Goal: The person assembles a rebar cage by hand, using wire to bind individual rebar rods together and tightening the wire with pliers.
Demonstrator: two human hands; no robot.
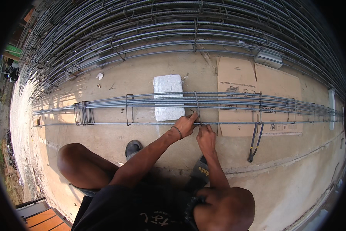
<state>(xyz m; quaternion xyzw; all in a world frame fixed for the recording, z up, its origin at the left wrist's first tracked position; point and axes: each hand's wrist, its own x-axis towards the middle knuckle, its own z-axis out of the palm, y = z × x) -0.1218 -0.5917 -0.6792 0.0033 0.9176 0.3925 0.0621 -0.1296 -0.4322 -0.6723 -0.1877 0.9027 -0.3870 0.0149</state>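
A long rebar cage (227,101) of several ribbed steel bars with square stirrups runs across the floor in front of me. My left hand (185,125), with a dark band at its wrist, is closed around a stirrup (197,101) where it meets the near bar. Just right of it, my right hand (207,137) has its fingers pinched together against the same joint. What those fingertips hold is too small to make out. Pincers (252,144) with dark handles lean against the near bar, jaws toward me. Several loose stirrups (84,113) are bunched on the bars at left.
A white foam block (168,84) and flattened cardboard (238,73) lie under the cage. Beyond them, stacked rebar cages (149,27) fill the far side. Another pale block (268,59) sits near that stack. My shoes (133,148) are close to the near bar.
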